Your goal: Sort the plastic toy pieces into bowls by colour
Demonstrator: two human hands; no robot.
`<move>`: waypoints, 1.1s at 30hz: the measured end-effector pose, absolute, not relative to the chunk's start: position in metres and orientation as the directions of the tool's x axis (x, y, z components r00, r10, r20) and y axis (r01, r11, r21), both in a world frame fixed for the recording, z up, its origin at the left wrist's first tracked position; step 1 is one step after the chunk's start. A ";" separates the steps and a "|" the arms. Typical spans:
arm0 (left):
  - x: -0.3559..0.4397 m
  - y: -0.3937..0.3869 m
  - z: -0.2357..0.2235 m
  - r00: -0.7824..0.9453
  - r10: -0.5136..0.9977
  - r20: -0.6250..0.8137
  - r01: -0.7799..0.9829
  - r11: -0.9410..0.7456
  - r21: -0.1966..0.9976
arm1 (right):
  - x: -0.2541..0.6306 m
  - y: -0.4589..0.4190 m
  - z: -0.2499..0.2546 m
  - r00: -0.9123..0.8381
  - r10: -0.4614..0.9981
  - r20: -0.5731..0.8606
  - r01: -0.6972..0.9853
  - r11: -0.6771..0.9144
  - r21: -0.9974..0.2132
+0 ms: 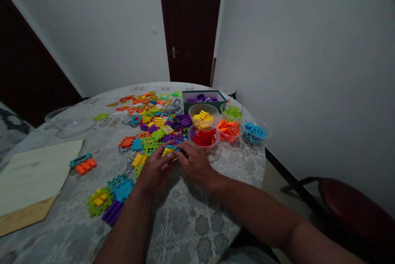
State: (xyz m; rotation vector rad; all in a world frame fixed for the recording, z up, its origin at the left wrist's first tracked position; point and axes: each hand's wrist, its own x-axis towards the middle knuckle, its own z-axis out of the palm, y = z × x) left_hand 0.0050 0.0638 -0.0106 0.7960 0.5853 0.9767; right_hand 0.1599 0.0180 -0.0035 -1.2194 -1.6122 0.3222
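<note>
My left hand (155, 170) and my right hand (195, 162) meet at the middle of the round table (191, 223), fingers pinched together on a small yellow and blue plastic piece (170, 150). Just beyond them lies a heap of coloured gear and connector pieces (154, 126). A clear bowl of red pieces (204, 137) stands right behind my right hand.
Bowls of yellow (203, 116), orange (229, 128), green (232, 111) and blue (254, 131) pieces and a dark box of purple ones (203, 98) stand at the right. An orange and blue assembly (82, 164) lies beside paper sheets (33, 173). A red stool (354, 210) stands right.
</note>
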 end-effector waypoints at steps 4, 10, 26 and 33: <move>0.009 0.065 -0.017 0.470 0.877 -0.094 -0.410 0.311 0.857 | 0.172 0.016 -0.001 0.134 0.857 0.497 0.496 0.377 -0.782; 0.008 0.062 -0.019 0.489 0.860 -0.147 -0.371 0.357 0.857 | 0.196 0.008 0.006 0.277 0.880 0.386 0.416 0.253 -0.874; 0.013 0.065 -0.017 0.325 0.941 -0.093 -0.258 0.183 0.949 | 0.423 -0.014 0.015 0.375 0.689 0.620 0.923 -0.214 -0.320; 0.012 0.069 -0.022 0.309 0.948 -0.081 -0.188 0.144 0.972 | 0.441 -0.022 0.006 0.526 0.649 0.549 0.839 -0.292 -0.458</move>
